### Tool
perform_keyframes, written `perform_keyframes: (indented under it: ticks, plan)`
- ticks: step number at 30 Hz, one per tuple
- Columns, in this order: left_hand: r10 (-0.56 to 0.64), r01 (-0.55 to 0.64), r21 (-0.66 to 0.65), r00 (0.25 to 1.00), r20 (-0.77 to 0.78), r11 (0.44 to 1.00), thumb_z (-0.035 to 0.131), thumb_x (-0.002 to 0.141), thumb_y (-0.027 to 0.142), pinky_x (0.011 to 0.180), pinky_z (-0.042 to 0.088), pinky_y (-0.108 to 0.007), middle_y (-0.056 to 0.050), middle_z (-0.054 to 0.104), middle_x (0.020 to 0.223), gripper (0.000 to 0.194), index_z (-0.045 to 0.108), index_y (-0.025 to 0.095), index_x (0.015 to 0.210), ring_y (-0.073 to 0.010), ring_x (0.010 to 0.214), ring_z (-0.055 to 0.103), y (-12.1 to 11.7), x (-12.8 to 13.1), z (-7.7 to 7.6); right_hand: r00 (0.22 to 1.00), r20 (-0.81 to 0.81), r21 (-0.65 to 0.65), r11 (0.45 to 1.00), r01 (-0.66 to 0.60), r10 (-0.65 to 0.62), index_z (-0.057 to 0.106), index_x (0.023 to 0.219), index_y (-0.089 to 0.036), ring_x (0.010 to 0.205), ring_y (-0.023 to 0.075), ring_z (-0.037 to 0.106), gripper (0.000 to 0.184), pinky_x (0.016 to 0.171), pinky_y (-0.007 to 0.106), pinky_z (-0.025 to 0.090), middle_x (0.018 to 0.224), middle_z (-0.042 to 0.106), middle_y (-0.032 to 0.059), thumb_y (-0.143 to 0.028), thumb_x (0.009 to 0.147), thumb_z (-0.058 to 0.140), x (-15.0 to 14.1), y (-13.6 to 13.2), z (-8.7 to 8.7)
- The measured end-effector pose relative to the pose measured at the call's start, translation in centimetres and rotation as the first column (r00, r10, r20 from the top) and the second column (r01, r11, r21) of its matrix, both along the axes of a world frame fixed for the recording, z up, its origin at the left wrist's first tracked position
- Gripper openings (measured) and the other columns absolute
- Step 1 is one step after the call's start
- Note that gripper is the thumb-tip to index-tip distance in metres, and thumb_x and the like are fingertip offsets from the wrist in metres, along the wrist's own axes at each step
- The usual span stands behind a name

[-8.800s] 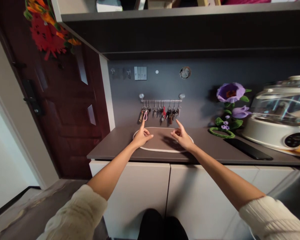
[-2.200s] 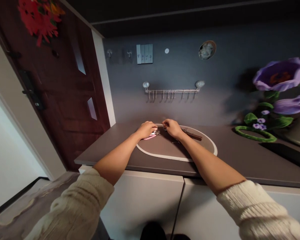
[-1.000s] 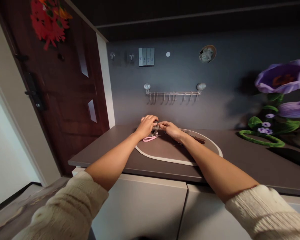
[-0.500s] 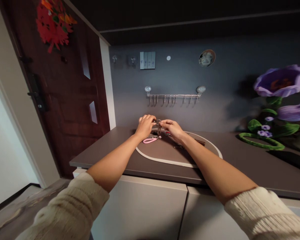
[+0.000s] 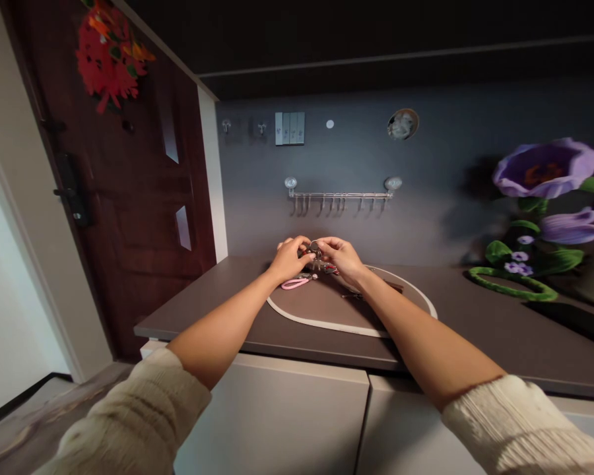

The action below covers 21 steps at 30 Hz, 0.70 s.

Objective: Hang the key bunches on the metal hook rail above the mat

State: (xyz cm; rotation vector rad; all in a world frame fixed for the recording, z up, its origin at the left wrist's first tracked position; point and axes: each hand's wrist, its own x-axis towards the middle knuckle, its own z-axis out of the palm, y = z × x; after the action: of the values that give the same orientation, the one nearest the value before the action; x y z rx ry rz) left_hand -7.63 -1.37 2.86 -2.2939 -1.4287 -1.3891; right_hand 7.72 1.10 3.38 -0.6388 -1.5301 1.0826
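Shiny metal rail, matt dark countertop, glossy reddish-brown door

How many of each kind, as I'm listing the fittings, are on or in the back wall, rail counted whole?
Single hooks: 2
Hook rail: 1
Grey panel: 1
White disc: 1
Round opening: 1
Total: 6

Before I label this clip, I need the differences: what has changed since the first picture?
The keys came down from the wall rail onto the mat. The left hand and right hand, holding nothing at first, now hold a bunch of keys between them. The rail, mat and purple flower stayed in place.
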Motion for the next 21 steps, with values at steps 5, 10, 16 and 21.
perform_keyframes:
  ticks: [5,10,16,21]
  plan:
    - [-0.069,0.069,-0.006,0.995,0.071,0.998,0.046,0.082,0.031,0.079,0.039,-0.028,-0.001,0.063,0.084,0.018,0.059,0.019,0.085,-0.0148,0.084,0.053,-0.17,0.24,0.28,1.0,-0.008,0.031,0.999,0.024,-0.024,0.062,0.075,-0.016,0.06,0.0076,0.047,0.031,0.062,0.024,0.038,0.072,0.06,-0.0006,-0.039,0.056,0.071,-0.17,-0.06,0.26]
    - [-0.096,0.109,-0.069,0.98,0.175,0.992,0.046,0.081,0.026,0.073,0.041,-0.025,-0.001,0.061,0.078,0.017,0.059,0.016,0.077,-0.0133,0.077,0.053,-0.29,0.37,0.6,0.999,-0.038,0.028,0.999,0.026,-0.025,0.06,0.076,-0.016,0.061,0.0086,0.048,0.035,0.062,0.024,0.039,0.07,0.059,-0.0008,-0.039,0.053,0.073,-0.36,-0.11,0.27]
    - [-0.132,0.163,-0.086,0.947,0.292,0.983,0.046,0.08,0.023,0.07,0.041,-0.023,-0.001,0.06,0.075,0.015,0.056,0.014,0.074,-0.0116,0.072,0.053,-0.42,0.48,0.84,1.0,-0.006,-0.036,0.999,-0.029,0.029,0.058,0.073,-0.015,0.054,0.0065,0.043,0.039,0.057,0.023,0.037,0.061,0.054,-0.0028,-0.045,0.052,0.073,-0.44,-0.41,-0.07]
    - [-0.134,0.168,-0.073,0.93,0.341,0.983,0.046,0.08,0.022,0.069,0.041,-0.023,0.0,0.06,0.073,0.015,0.056,0.014,0.073,-0.0111,0.07,0.052,0.07,0.62,0.58,1.0,0.016,-0.042,0.999,-0.009,0.009,0.059,0.071,-0.015,0.054,0.0064,0.043,0.04,0.057,0.023,0.036,0.062,0.054,-0.0027,-0.046,0.05,0.074,-0.48,-0.45,-0.15]
